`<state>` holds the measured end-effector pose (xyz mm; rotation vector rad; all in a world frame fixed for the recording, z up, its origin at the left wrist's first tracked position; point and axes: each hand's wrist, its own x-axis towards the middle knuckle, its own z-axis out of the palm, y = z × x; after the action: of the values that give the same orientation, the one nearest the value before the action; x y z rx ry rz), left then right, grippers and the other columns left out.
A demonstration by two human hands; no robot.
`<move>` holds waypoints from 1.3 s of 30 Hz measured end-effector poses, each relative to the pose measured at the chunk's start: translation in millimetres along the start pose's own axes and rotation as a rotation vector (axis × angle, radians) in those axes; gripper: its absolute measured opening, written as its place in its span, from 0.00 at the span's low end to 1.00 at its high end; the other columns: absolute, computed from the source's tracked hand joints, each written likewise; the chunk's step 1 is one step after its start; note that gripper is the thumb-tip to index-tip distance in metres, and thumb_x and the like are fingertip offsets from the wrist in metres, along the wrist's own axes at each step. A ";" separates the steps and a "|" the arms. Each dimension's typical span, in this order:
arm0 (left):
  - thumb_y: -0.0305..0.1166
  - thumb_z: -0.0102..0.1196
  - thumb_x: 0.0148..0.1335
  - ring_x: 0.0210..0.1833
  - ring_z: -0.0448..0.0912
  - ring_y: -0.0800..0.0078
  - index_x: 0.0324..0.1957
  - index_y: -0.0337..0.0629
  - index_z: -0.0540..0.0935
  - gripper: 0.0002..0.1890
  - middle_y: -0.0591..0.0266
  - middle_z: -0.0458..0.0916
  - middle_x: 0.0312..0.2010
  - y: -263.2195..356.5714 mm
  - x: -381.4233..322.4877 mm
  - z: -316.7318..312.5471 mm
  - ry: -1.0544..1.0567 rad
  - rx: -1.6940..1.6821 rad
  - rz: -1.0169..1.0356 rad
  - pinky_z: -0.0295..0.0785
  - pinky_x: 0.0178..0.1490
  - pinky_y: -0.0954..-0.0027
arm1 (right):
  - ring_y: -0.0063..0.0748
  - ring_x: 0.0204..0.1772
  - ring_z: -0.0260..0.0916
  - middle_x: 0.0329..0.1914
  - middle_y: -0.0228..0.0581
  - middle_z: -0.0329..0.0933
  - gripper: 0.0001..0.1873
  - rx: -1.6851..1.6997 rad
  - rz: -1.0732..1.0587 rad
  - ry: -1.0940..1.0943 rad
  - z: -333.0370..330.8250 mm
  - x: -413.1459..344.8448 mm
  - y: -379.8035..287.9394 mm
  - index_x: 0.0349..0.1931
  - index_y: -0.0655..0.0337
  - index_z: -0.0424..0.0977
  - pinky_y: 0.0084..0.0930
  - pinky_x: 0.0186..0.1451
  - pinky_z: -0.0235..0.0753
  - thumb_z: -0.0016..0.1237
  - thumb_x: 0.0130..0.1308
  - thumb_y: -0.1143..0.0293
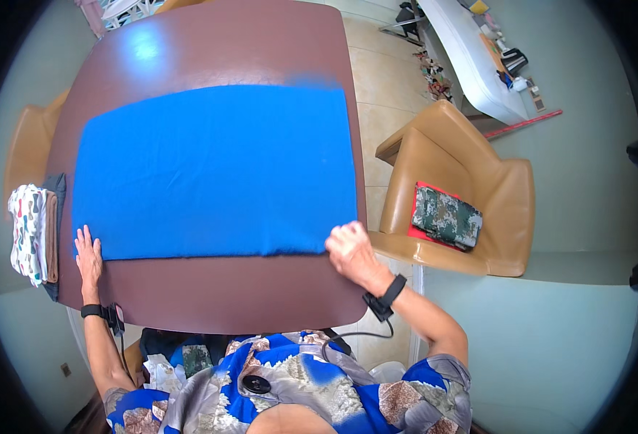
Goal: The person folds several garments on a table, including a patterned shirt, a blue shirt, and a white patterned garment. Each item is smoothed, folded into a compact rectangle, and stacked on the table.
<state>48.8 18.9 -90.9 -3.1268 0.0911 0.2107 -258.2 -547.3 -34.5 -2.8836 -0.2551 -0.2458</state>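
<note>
A blue cloth [216,173] lies spread over the brown table [210,293], with small wrinkles and a slight bump along its near edge. My left hand [88,255] rests flat on the cloth's near left corner, fingers extended and a little apart. At the near right corner, my right hand [349,249] has its fingers curled closed on the cloth's edge. Both wrists wear black straps with small devices and cables.
Folded clothes [29,233] are stacked at the table's left edge. A tan armchair [449,163] on the right holds a folded camouflage cloth [446,217] over something red. Behind it stands a white counter [471,65] bearing assorted items. Another tan chair [26,146] is at the left.
</note>
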 end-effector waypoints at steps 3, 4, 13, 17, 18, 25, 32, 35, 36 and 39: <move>0.47 0.41 0.67 0.70 0.51 0.45 0.67 0.46 0.60 0.29 0.45 0.53 0.68 11.0 -2.4 10.5 0.165 0.045 0.025 0.53 0.66 0.46 | 0.37 0.34 0.68 0.29 0.38 0.67 0.10 0.221 -0.018 -0.221 -8.4 -11.8 -26.3 0.29 0.59 0.70 0.35 0.38 0.64 0.57 0.50 0.69; 0.44 0.45 0.65 0.68 0.55 0.43 0.64 0.42 0.64 0.28 0.43 0.58 0.66 57.4 -20.2 -6.7 0.260 -0.015 0.150 0.55 0.65 0.50 | 0.37 0.39 0.69 0.34 0.39 0.70 0.13 0.247 0.011 -0.181 -13.2 -11.8 -27.8 0.34 0.59 0.72 0.35 0.41 0.65 0.58 0.49 0.69; 0.50 0.48 0.62 0.74 0.42 0.49 0.69 0.50 0.55 0.36 0.53 0.45 0.72 156.7 -99.0 -3.5 0.177 -0.063 0.265 0.39 0.69 0.40 | 0.48 0.73 0.48 0.70 0.45 0.54 0.31 0.070 0.053 -0.264 -13.2 -14.2 12.7 0.59 0.55 0.67 0.55 0.69 0.49 0.57 0.51 0.70; 0.51 0.46 0.63 0.74 0.42 0.50 0.69 0.51 0.55 0.35 0.53 0.44 0.72 125.3 -100.3 -6.2 0.166 -0.047 0.146 0.41 0.69 0.42 | 0.55 0.73 0.47 0.70 0.52 0.53 0.33 0.135 0.067 -0.237 -11.9 -14.1 4.5 0.59 0.61 0.65 0.59 0.69 0.45 0.58 0.50 0.64; 0.51 0.46 0.63 0.74 0.42 0.50 0.69 0.51 0.54 0.36 0.53 0.44 0.72 125.1 -97.9 -7.2 0.154 -0.049 0.138 0.41 0.70 0.43 | 0.56 0.72 0.48 0.70 0.54 0.53 0.35 0.172 0.028 -0.210 -13.2 -19.1 -2.3 0.58 0.63 0.65 0.59 0.69 0.46 0.58 0.49 0.62; 0.41 0.43 0.66 0.73 0.47 0.54 0.67 0.50 0.61 0.28 0.55 0.54 0.69 81.1 -88.2 -29.3 0.019 -0.299 0.255 0.42 0.70 0.44 | 0.57 0.68 0.57 0.63 0.57 0.62 0.31 0.203 0.009 -0.096 5.8 -62.5 -24.7 0.55 0.69 0.66 0.54 0.69 0.54 0.53 0.45 0.78; 0.15 0.49 0.47 0.70 0.56 0.55 0.62 0.51 0.67 0.36 0.59 0.63 0.65 2.5 -53.1 -25.3 0.251 0.029 0.220 0.53 0.66 0.47 | 0.57 0.63 0.64 0.58 0.56 0.69 0.26 0.120 0.137 0.038 7.8 -64.5 -15.7 0.47 0.71 0.70 0.47 0.64 0.65 0.41 0.41 0.89; 0.16 0.48 0.46 0.68 0.59 0.56 0.59 0.47 0.71 0.33 0.59 0.66 0.63 -11.0 -34.6 -19.6 0.350 -0.043 0.317 0.56 0.64 0.53 | 0.54 0.60 0.67 0.54 0.53 0.72 0.23 0.100 0.256 0.088 4.9 -60.7 -23.9 0.41 0.69 0.73 0.44 0.61 0.67 0.40 0.40 0.90; 0.16 0.48 0.46 0.67 0.61 0.56 0.57 0.45 0.73 0.31 0.58 0.68 0.61 -12.1 -30.9 -19.2 0.395 -0.068 0.357 0.58 0.64 0.55 | 0.54 0.60 0.68 0.54 0.52 0.73 0.22 0.092 0.283 0.092 5.1 -61.5 -22.8 0.40 0.68 0.74 0.43 0.61 0.68 0.40 0.40 0.90; 0.14 0.47 0.45 0.63 0.67 0.59 0.52 0.43 0.76 0.28 0.59 0.72 0.58 -16.5 -22.1 -18.1 0.448 -0.156 0.401 0.61 0.62 0.59 | 0.51 0.60 0.68 0.54 0.50 0.73 0.22 0.093 0.343 0.092 4.4 -60.7 -24.8 0.38 0.67 0.75 0.41 0.61 0.68 0.41 0.39 0.91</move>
<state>30.3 36.4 -70.0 -3.2054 0.7351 -0.5118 -321.2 -531.7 -44.6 -2.7546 0.2364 -0.2935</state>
